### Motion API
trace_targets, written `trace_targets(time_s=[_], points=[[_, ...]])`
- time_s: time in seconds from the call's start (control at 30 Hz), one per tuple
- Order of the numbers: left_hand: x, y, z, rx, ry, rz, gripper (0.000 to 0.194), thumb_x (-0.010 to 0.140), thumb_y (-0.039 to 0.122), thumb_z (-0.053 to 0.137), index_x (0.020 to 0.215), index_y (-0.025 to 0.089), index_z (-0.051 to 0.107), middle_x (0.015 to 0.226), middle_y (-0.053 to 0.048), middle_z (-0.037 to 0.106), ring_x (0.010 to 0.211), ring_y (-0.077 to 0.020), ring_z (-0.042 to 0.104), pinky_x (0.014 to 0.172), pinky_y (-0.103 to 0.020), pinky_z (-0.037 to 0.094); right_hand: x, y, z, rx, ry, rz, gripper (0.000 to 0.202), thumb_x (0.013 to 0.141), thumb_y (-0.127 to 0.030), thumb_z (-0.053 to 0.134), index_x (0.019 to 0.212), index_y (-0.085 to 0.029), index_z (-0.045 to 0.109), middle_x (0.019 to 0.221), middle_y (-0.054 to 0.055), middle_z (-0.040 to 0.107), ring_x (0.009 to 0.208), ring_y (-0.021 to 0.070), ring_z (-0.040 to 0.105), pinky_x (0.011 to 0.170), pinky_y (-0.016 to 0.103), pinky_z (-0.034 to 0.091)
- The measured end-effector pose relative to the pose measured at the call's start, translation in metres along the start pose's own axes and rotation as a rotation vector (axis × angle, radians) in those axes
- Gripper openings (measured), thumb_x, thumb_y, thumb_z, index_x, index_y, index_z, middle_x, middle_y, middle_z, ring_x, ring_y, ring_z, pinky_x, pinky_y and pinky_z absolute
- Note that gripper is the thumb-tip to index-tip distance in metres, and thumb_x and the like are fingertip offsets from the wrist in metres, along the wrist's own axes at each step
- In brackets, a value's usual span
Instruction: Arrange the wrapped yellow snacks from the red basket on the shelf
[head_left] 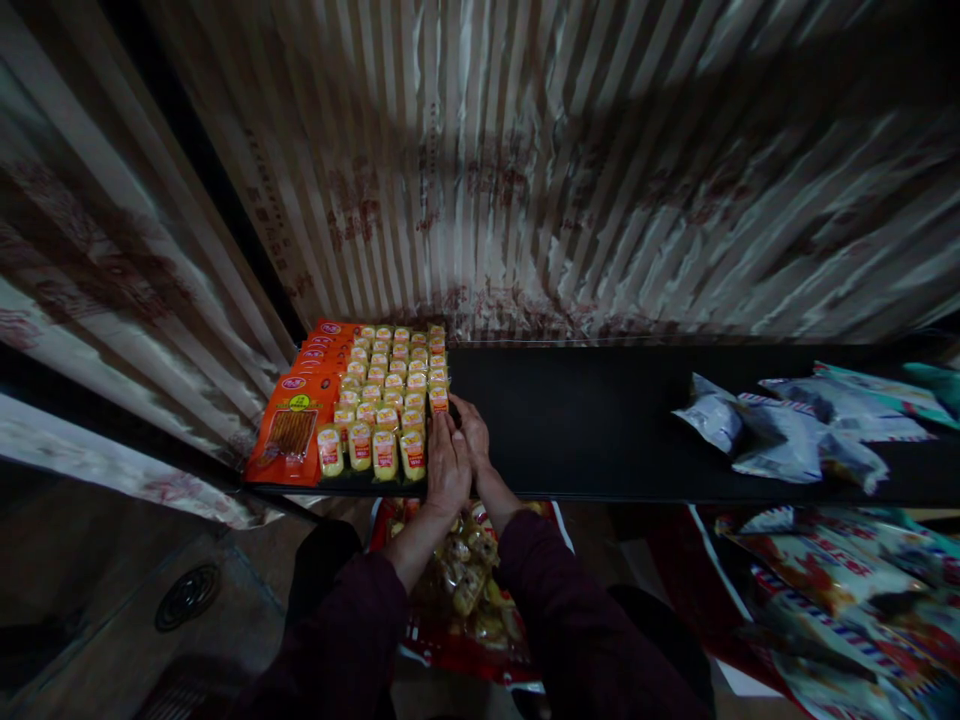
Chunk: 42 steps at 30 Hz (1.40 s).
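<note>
My left hand (448, 468) and my right hand (473, 436) press close together at the right end of several rows of small yellow snack packets. Their fingers are closed around the near end of the rightmost row, where a yellow snack packet (438, 400) with a red label shows just past the fingertips. What lies under the fingers is partly hidden. Left of my hands, more yellow packets (385, 453) stand in neat columns on a black shelf (555, 420). Beside them, orange snack bags (294, 425) overlap in one column.
Silvery snack bags (784, 440) lie loose on the shelf's right side. Below the shelf, a red-edged box (420, 640) holds loose packets (469, 575); larger snack bags (832, 570) fill another container at lower right. Corrugated, printed sheeting (525, 180) stands behind. A drain (187, 596) is in the floor.
</note>
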<state>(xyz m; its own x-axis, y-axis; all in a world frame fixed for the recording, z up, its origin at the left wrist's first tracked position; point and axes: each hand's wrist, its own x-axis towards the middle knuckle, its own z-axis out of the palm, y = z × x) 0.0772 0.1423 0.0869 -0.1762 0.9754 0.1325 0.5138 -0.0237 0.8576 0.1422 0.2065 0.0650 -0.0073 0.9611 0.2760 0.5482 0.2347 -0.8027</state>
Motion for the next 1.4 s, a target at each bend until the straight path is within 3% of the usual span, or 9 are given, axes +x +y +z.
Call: trace_targets(time_s=[0.37, 0.93, 1.13, 1.4], points=[[-0.001, -0.004, 0.002, -0.051, 0.004, 0.011, 0.057, 0.091, 0.035, 0.024, 0.140, 0.006, 0.031, 0.149, -0.014, 0.026, 0.139, -0.0205, 0.019, 0.116, -0.038, 0.015, 0.005, 0.005, 0.001, 0.008, -0.019, 0.035, 0.042, 0.080, -0.030, 0.049, 0.121, -0.023, 0.057, 0.115, 0.007, 0.062, 0.087, 0.0175, 0.061, 0.083, 0.032, 0.050], [-0.004, 0.000, 0.005, -0.014, 0.006, 0.014, 0.057, 0.091, 0.035, 0.023, 0.139, 0.006, 0.033, 0.149, -0.015, 0.027, 0.140, -0.0216, 0.017, 0.115, -0.039, 0.015, -0.002, 0.011, -0.001, 0.076, 0.064, 0.044, 0.040, 0.076, -0.026, 0.051, 0.114, -0.017, 0.060, 0.113, 0.010, 0.062, 0.099, 0.0200, 0.059, 0.088, 0.034, 0.049], [-0.015, 0.001, 0.003, 0.003, 0.025, 0.048, 0.055, 0.091, 0.034, 0.023, 0.135, 0.006, 0.038, 0.146, -0.016, 0.034, 0.139, -0.0217, 0.021, 0.115, -0.040, 0.016, -0.017, 0.003, -0.008, 0.072, 0.066, 0.013, 0.034, 0.077, -0.023, 0.048, 0.107, -0.019, 0.063, 0.105, 0.007, 0.064, 0.096, 0.0184, 0.060, 0.087, 0.033, 0.049], [-0.045, 0.003, -0.006, -0.025, -0.038, 0.069, 0.052, 0.091, 0.032, 0.024, 0.134, 0.008, 0.039, 0.140, -0.015, 0.042, 0.132, -0.0192, 0.036, 0.112, -0.037, 0.026, -0.056, -0.012, -0.024, 0.114, -0.006, 0.028, 0.034, 0.075, -0.014, 0.043, 0.101, -0.019, 0.065, 0.101, 0.005, 0.067, 0.090, 0.0162, 0.061, 0.087, 0.031, 0.047]])
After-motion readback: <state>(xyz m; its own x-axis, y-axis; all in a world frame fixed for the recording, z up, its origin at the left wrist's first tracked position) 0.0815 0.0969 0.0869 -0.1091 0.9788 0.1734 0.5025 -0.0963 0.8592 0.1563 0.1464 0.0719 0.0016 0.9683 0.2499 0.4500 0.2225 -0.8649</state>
